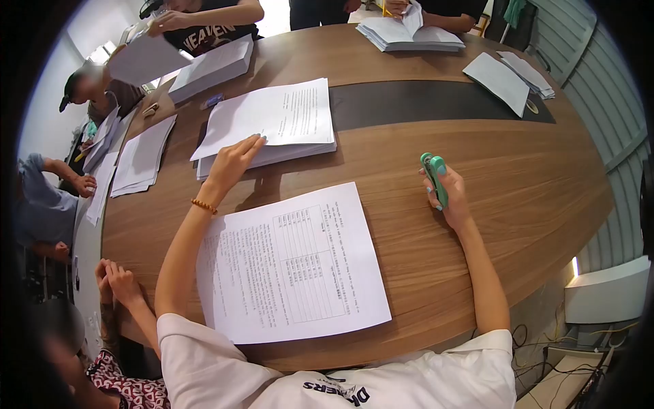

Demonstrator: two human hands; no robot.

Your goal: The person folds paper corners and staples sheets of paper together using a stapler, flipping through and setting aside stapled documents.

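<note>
My right hand [449, 198] is closed around a small green stapler [436, 180], held over the table to the right of the papers. My left hand [235, 160] reaches to the near edge of a paper stack [300, 151], with its fingers together on the top printed sheet [279, 112]; the thumb is mostly hidden. That top sheet sits slightly askew over the pile. Flat before me, between my forearms, lies a printed page with a table [300, 266]. A beaded bracelet circles my left wrist.
The wooden table [504, 225] has a dark inlaid strip [402, 102]. More paper piles stand at the far left [214, 68], left [143, 157], far side [412, 34] and far right [501, 82]. Other people handle papers around the table; another person's clasped hands [121, 283] rest left of me.
</note>
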